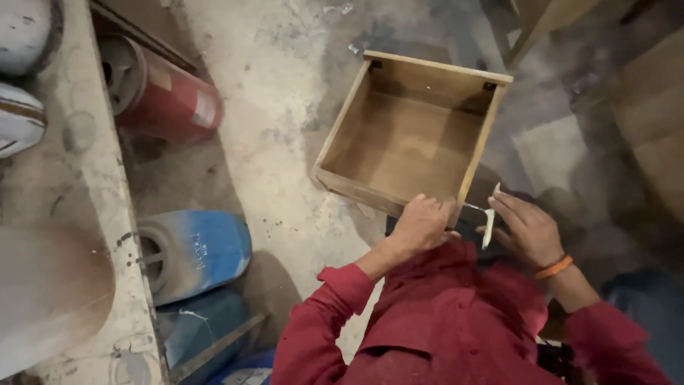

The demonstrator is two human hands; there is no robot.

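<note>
The left hand (422,224) is curled shut on the near right corner of the box (410,135), fingers folded over the rim where the near wall meets the right wall. The right hand (527,229) sits just to the right of it, fingers pinched on a thin white strip (490,219) that stands nearly upright between the two hands; a thin sliver runs from the strip toward the box corner. An orange band (554,267) circles the right wrist, and both arms wear red sleeves (320,314).

The box is an open, shallow wooden one with four walls and a bare bottom. It lies on the dusty concrete floor (271,107), turned at an angle, its far wall toward the top of the view.

To the left, a red cylinder (160,96) lies on its side on the floor, far from the hands. Nearer, two blue drums (196,249) lie beside each other, their mouths facing left. A pale, stained desk (78,185) runs along the left edge and carries rounded white things (21,117) at its far end. Wooden boards (648,121) lean at the far right.
</note>
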